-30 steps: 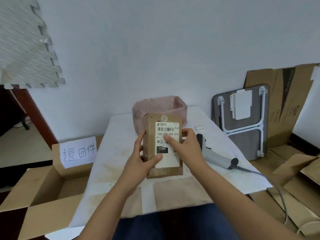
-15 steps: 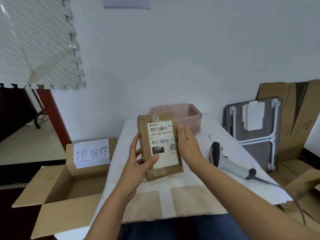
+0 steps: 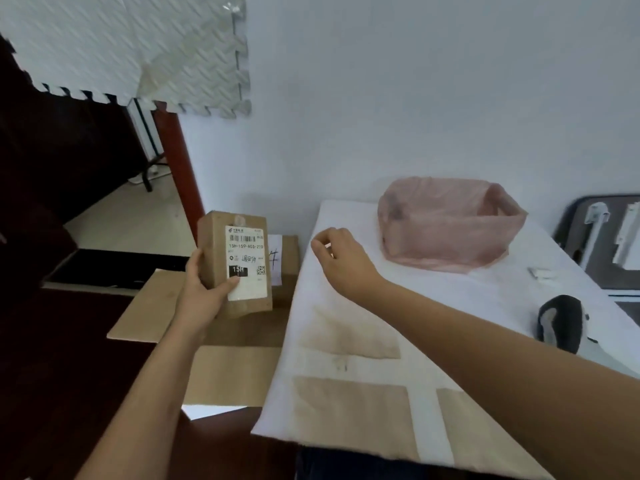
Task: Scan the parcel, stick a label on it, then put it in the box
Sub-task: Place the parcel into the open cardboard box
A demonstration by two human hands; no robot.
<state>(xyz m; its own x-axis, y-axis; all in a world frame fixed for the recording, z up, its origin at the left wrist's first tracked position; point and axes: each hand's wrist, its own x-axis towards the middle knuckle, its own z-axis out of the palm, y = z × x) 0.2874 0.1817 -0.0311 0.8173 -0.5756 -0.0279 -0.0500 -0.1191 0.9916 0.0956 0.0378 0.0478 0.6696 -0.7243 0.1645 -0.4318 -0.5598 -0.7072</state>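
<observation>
**Ana:** Worktop first: the white-covered worktop (image 3: 433, 306) with taped-on brown paper patches fills the right, and the open brown cardboard box (image 3: 228, 368) sits on the floor off its left edge. Where's the parcel?

**Ben:** Out over that box. The left hand (image 3: 201, 299) has its grip clamped on the small brown cardboard parcel (image 3: 239, 265), thumb across the front, fingers behind, parcel upright. The right hand (image 3: 341, 261) hangs above the worktop's left part, fingers loosely curled, holding nothing and touching nothing.

**Ana:** So this looks like the placing step. How to do it well?

**Ben:** I'd lower it inside the flaps before letting go, label face up, laid flat on the bottom so it doesn't tip. One hand seems enough; the parcel looks light and stiff.

**Ana:** The pale pink plastic-lined bin (image 3: 446, 223) at the far side and the grey-and-black handheld scanner (image 3: 561, 323) at the right edge are well clear.

**Ben:** Agreed.

**Ana:** Writing?

**Ben:** The white printed shipping label (image 3: 246, 263) carries a barcode, then "15H-159-A03-210", a black block reading "15H", and a QR code. The logo text on top is too small to read. A white handwritten paper sign (image 3: 275, 261) on the box's far flap is mostly hidden behind the parcel; I can't read it.
</observation>
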